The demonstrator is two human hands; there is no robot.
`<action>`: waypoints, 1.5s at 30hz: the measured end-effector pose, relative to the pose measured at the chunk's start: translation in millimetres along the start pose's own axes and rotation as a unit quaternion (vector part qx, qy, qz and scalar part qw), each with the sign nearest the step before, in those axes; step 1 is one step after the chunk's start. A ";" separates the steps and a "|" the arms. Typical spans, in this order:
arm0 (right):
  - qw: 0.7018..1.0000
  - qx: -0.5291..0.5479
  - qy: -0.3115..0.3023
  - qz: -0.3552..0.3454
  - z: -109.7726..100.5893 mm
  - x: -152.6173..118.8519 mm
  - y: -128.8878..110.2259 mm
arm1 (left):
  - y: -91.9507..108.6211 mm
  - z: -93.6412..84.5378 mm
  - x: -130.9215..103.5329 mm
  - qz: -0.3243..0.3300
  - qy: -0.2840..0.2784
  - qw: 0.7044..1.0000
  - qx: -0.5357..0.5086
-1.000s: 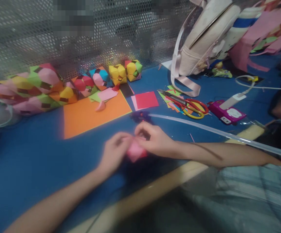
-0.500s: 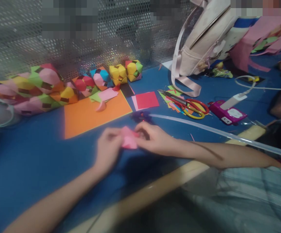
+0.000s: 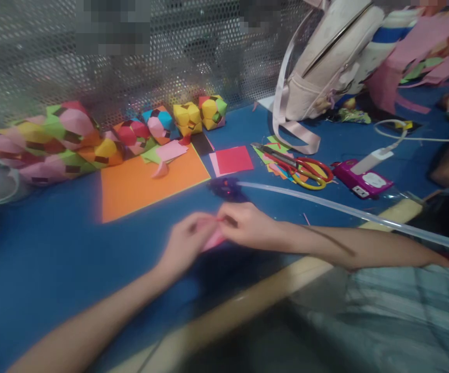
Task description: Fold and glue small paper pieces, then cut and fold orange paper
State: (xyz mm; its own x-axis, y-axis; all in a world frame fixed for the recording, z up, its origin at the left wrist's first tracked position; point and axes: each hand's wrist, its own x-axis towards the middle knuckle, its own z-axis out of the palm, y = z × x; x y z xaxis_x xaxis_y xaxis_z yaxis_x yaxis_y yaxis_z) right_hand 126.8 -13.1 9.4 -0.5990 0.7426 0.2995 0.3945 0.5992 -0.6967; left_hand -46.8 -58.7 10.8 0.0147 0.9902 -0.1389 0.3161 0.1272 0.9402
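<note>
My left hand (image 3: 183, 241) and right hand (image 3: 249, 227) grip pink folded paper (image 3: 212, 235) above a blue table (image 3: 53, 248).

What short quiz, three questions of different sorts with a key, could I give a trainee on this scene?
1. What are the left hand and right hand both holding?
A) a bottle
B) pink paper
C) a bag strap
2. True or false: the scissors lie on a pile of small coloured papers.
3. Fill in the colour: the large flat sheet is ____.

Key: 1 B; 2 true; 3 orange.
</note>
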 end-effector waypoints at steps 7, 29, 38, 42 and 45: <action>0.999 0.013 -0.016 0.025 -4.8 1.8 -5.0 | -0.7 -3.2 1.7 0.024 0.043 0.998 0.032; 0.959 -0.225 -0.130 0.117 -47.5 28.6 21.4 | -26.8 -27.8 38.2 0.021 0.158 0.987 0.036; 0.988 -0.032 -0.057 0.140 -36.2 24.6 10.2 | -29.0 -31.4 44.3 0.026 0.165 0.984 0.061; 0.994 -0.030 -0.038 0.095 -36.4 18.5 3.1 | -29.2 -31.9 45.5 0.027 0.161 0.984 0.067; 0.995 -0.079 -0.043 0.034 -31.0 15.1 4.1 | -27.4 -31.4 45.1 0.031 0.155 0.984 0.076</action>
State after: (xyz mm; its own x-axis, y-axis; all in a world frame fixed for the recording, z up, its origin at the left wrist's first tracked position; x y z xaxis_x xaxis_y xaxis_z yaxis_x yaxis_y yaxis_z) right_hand 141.0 9.9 31.3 -0.6223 0.7587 0.1926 0.5371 0.5929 -0.6000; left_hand -84.6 -15.7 -11.5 -0.2453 0.9686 0.0411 0.4621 0.0795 0.8832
